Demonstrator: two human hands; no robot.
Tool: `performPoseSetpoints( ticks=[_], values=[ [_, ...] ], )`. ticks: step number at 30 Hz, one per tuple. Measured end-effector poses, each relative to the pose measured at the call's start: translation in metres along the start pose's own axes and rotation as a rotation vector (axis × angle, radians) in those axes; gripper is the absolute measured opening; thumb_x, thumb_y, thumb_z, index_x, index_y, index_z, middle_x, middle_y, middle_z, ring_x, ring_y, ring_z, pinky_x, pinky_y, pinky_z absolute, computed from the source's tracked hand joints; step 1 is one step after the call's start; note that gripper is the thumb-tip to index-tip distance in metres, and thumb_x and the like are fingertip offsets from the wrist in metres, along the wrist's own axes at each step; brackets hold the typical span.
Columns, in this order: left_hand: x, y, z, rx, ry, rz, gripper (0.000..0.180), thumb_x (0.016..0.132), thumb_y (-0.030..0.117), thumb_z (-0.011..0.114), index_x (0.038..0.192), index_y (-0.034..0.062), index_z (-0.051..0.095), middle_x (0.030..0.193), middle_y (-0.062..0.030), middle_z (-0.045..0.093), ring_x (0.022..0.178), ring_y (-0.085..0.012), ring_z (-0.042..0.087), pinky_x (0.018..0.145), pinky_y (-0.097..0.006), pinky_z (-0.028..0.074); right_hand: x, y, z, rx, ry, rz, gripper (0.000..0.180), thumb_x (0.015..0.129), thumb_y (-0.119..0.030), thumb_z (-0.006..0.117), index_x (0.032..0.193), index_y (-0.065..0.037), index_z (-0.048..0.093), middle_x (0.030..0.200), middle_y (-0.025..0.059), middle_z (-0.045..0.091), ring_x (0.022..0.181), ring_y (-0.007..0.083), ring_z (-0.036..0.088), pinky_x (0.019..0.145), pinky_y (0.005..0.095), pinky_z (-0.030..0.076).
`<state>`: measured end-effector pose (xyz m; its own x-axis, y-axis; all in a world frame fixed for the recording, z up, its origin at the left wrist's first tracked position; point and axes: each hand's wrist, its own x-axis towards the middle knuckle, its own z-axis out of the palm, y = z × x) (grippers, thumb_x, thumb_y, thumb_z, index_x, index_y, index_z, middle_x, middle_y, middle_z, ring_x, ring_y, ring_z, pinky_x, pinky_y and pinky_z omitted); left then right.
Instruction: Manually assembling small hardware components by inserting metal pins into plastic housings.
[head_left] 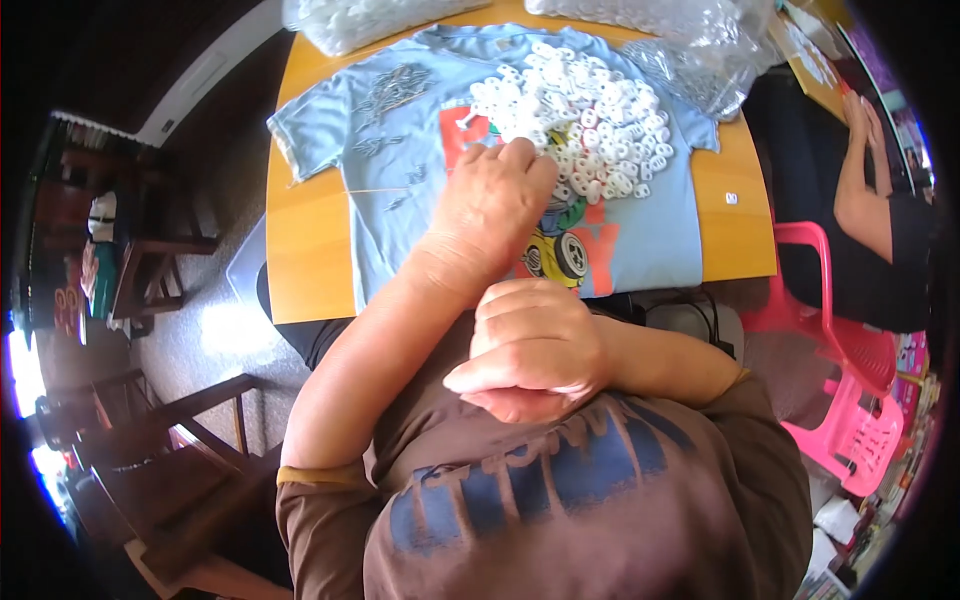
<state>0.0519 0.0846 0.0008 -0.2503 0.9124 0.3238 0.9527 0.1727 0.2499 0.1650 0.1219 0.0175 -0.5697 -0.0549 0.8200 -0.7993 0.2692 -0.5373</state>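
A light blue T-shirt [400,150] lies spread over a yellow wooden table [300,260]. On it rests a heap of small white plastic rings [580,120], and to the left lie clusters of thin metal pins [395,90]. My left hand [490,205] reaches onto the shirt, its fingertips at the near edge of the white heap; whether it pinches a piece is hidden. My right hand [530,350] is curled into a loose fist close to my chest, above my brown shirt, with nothing visible in it.
Clear plastic bags [700,50] of parts lie at the table's far edge. One white piece [731,198] sits alone on the right of the table. Another person's arm [865,190] is at the right, beside a pink plastic chair [850,400]. Dark wooden chairs [170,440] stand left.
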Motion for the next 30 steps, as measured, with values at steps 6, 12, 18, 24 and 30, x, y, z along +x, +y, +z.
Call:
performPoseSetpoints(
  ticks=[6, 12, 18, 24, 30],
  values=[
    [-0.029, -0.004, -0.009, -0.229, 0.244, -0.069, 0.014, 0.070, 0.005, 0.056, 0.084, 0.0041, 0.055, 0.078, -0.0129, 0.052, 0.073, -0.0316, 0.055, 0.067, -0.040, 0.044, 0.007, -0.004, -0.011, -0.031, -0.046, 0.109, 0.019, 0.073, 0.002, 0.058, 0.091, -0.001, 0.057, 0.062, 0.0041, 0.053, 0.049, 0.0170, 0.047, 0.049, 0.0285, 0.039],
    [-0.085, 0.018, -0.062, -1.014, 0.495, -0.647, 0.008, 0.078, -0.004, 0.060, 0.084, -0.0002, 0.057, 0.077, -0.0061, 0.056, 0.065, -0.0093, 0.051, 0.059, -0.022, 0.043, 0.008, -0.011, -0.006, 0.101, 0.222, 0.765, 0.012, 0.083, -0.002, 0.054, 0.094, 0.002, 0.057, 0.080, 0.0057, 0.058, 0.064, 0.0082, 0.054, 0.058, 0.0216, 0.043],
    [-0.102, 0.026, -0.060, -0.390, 0.618, -0.326, 0.018, 0.069, -0.009, 0.064, 0.083, 0.0007, 0.059, 0.073, -0.0071, 0.058, 0.062, -0.0175, 0.056, 0.054, -0.026, 0.045, 0.013, -0.008, 0.010, 0.387, 0.209, 0.962, 0.013, 0.085, -0.006, 0.058, 0.096, 0.002, 0.057, 0.088, 0.0037, 0.059, 0.078, 0.0065, 0.055, 0.069, 0.0198, 0.045],
    [-0.113, 0.023, -0.051, -0.637, 0.550, -0.412, 0.018, 0.074, -0.009, 0.062, 0.091, -0.0018, 0.059, 0.081, -0.0087, 0.061, 0.071, -0.0160, 0.061, 0.060, -0.023, 0.048, 0.013, -0.005, 0.010, 0.401, 0.246, 1.002, 0.014, 0.085, -0.005, 0.058, 0.096, 0.002, 0.058, 0.088, 0.0025, 0.061, 0.081, 0.0051, 0.055, 0.071, 0.0193, 0.046],
    [-0.118, 0.023, -0.050, -1.481, 0.517, -0.650, 0.022, 0.083, -0.002, 0.058, 0.104, -0.0018, 0.053, 0.092, -0.0057, 0.058, 0.082, -0.0099, 0.057, 0.071, -0.023, 0.049, 0.015, -0.003, 0.011, 0.492, 0.202, 1.028, 0.014, 0.085, -0.005, 0.057, 0.097, 0.001, 0.058, 0.090, 0.0040, 0.061, 0.083, 0.0076, 0.058, 0.073, 0.0198, 0.047]
  ],
)
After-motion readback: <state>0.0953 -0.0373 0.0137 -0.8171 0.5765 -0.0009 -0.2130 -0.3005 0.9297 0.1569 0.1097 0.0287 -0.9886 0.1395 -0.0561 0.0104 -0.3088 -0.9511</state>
